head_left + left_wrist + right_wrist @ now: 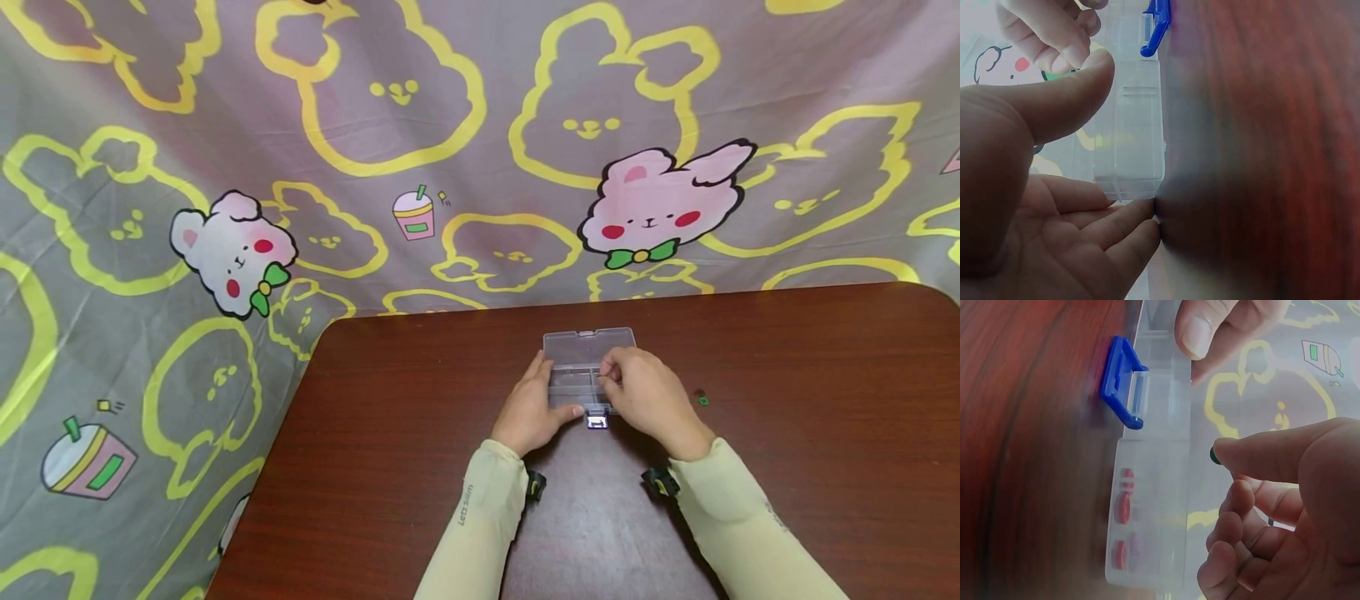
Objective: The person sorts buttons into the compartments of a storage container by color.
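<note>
One broad cloth (495, 108) fills the back and left side of the room, grey shading into mauve, softly creased, printed with yellow animal outlines, pale animal faces with green bows, and pink drink cups. Against it stands a dark red-brown table (390, 467), its wood streaked with grain, its far corners rounded, a pale sheen of light on the near middle. Two pale sleeves (480, 533) reach in from the bottom of the head view, each with a small black device (660, 481) at the wrist.

The right hand (648, 396) is over the right part of a clear plastic box (570, 389), thumb and forefinger pinching a tiny green piece (1214, 455). The left hand (525, 408) lies at the box's left side, thumb and fingers wide apart, fingertips touching that end, thumb by the near edge. The box rests on the table towards its far edge, its lid (581, 347) opened towards the cloth. From its near side a blue latch (1112, 375) juts out. Through the right compartment's wall show several red pieces (1124, 507). Right of the right hand, on the wood, lies a green speck (702, 401), a darker one just beside it, too small to make out
</note>
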Available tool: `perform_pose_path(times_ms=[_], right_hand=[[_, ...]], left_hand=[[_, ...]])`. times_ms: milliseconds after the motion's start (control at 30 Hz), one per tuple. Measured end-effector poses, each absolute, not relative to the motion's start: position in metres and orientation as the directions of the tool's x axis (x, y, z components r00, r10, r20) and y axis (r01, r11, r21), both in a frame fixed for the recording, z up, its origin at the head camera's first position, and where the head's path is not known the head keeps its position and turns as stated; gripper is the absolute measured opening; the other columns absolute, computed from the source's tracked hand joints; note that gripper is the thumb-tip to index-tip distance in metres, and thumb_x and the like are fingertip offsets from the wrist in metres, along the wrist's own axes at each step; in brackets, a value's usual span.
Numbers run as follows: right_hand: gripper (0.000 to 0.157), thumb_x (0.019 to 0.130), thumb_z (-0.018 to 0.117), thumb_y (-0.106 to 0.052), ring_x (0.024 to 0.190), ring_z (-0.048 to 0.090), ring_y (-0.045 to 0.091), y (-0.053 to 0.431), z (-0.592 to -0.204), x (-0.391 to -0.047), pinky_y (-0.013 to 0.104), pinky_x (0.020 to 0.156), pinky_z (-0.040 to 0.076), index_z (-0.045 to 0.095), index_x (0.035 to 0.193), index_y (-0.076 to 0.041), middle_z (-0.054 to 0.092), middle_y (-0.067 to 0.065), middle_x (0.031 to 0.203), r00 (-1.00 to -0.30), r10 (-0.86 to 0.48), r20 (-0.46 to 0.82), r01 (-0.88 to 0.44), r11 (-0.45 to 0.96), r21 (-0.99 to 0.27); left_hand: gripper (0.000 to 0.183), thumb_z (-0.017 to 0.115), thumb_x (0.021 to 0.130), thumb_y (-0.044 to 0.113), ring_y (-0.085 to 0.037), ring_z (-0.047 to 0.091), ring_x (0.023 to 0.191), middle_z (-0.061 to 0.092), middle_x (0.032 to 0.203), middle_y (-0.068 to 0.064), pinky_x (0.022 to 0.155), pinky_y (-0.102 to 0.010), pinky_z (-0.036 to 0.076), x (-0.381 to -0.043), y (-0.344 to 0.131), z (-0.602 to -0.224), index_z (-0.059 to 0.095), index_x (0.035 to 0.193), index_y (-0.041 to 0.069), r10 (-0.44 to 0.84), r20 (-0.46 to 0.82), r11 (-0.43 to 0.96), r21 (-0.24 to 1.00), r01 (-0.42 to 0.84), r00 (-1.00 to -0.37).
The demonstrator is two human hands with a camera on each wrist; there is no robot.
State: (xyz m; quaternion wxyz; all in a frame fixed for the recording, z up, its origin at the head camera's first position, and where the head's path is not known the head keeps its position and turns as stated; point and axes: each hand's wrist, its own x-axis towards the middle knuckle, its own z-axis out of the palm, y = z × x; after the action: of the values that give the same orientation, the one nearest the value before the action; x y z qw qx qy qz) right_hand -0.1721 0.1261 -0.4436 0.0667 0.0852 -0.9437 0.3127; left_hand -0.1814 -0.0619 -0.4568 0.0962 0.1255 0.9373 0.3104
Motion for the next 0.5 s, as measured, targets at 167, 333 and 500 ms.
perform_pose_path(times_ms=[167, 333, 500], right_hand=[[0.008, 0.087, 0.072, -0.007, 0.069, 0.053, 0.02, 0.123, -0.446, -0.174, 0.036, 0.06, 0.045, 0.065, 0.085, -0.007, 0.058, 0.003, 0.078, -0.976, -0.117, 0.181, -0.202, 0.789, -0.58], [0.008, 0.088, 0.073, -0.008, 0.066, 0.052, 0.018, 0.118, -0.447, -0.175, 0.034, 0.058, 0.044, 0.065, 0.085, -0.007, 0.058, 0.004, 0.078, -0.978, -0.127, 0.167, -0.202, 0.782, -0.589], [0.009, 0.089, 0.073, -0.008, 0.064, 0.051, 0.017, 0.115, -0.448, -0.176, 0.033, 0.056, 0.043, 0.065, 0.085, -0.007, 0.058, 0.004, 0.077, -0.98, -0.128, 0.151, -0.193, 0.784, -0.59]], left_hand=[[0.085, 0.079, 0.088, 0.035, -0.027, 0.036, 0.145, 0.024, 0.165, -0.011, 0.115, -0.04, 0.036, -0.181, -0.062, -0.456, 0.038, 0.153, -0.001, 0.294, -0.113, 0.774, 0.611, 0.167, -0.949], [0.084, 0.078, 0.089, 0.035, -0.027, 0.036, 0.145, 0.022, 0.166, -0.011, 0.114, -0.041, 0.036, -0.181, -0.062, -0.455, 0.037, 0.153, -0.001, 0.298, -0.117, 0.77, 0.616, 0.166, -0.947], [0.085, 0.078, 0.089, 0.035, -0.028, 0.035, 0.146, 0.022, 0.166, -0.011, 0.114, -0.041, 0.036, -0.181, -0.062, -0.456, 0.036, 0.154, -0.001, 0.295, -0.124, 0.774, 0.613, 0.161, -0.947]])
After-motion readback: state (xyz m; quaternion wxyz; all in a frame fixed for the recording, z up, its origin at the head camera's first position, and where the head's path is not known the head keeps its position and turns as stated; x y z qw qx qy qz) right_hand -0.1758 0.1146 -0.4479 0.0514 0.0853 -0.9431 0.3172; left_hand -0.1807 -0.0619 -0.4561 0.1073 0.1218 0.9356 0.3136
